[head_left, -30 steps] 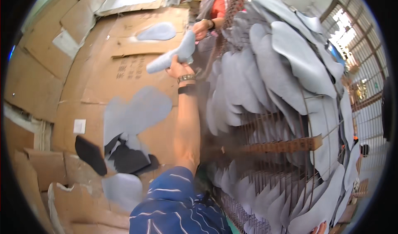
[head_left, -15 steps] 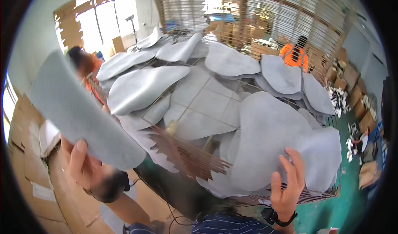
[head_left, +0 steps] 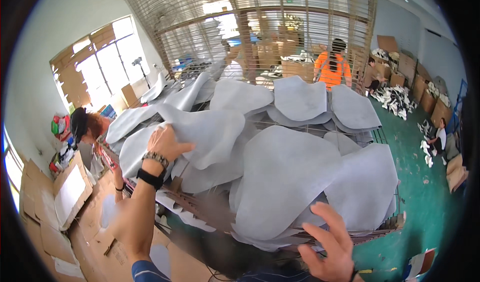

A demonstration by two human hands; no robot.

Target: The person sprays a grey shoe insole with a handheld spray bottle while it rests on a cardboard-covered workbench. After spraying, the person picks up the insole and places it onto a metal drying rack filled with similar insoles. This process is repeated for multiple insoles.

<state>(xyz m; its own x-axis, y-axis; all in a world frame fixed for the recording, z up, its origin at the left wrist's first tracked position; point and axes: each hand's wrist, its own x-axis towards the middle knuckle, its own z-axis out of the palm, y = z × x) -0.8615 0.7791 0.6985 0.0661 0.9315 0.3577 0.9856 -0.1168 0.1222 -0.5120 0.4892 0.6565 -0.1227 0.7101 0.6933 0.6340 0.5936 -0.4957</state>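
My left hand [head_left: 166, 144] rests on the left part of a grey, curved-edged flat sheet [head_left: 215, 134], thumb stretched out to the right and the other fingers partly turned from view. That sheet lies over similar grey sheets on a wire rack [head_left: 185, 209]. Nearer, a large grey sheet [head_left: 280, 177] overlaps another grey sheet [head_left: 365, 187] at the rack's right front. Below its front edge hovers my right hand [head_left: 330, 249], fingers apart and slightly bent, holding nothing.
A person in a cap [head_left: 90, 127] is beside the rack's left side. Upright wire racks [head_left: 260, 12] rise behind, with a person in orange [head_left: 332, 69] near them. White pieces [head_left: 395, 102] and cardboard boxes [head_left: 420, 89] line the right. Flattened cardboard [head_left: 70, 197] covers the left floor.
The sheet my left hand held up at the left now lies on the rack's middle, the hand upon it. My right hand has come down and back off the large sheet. The view has shifted.
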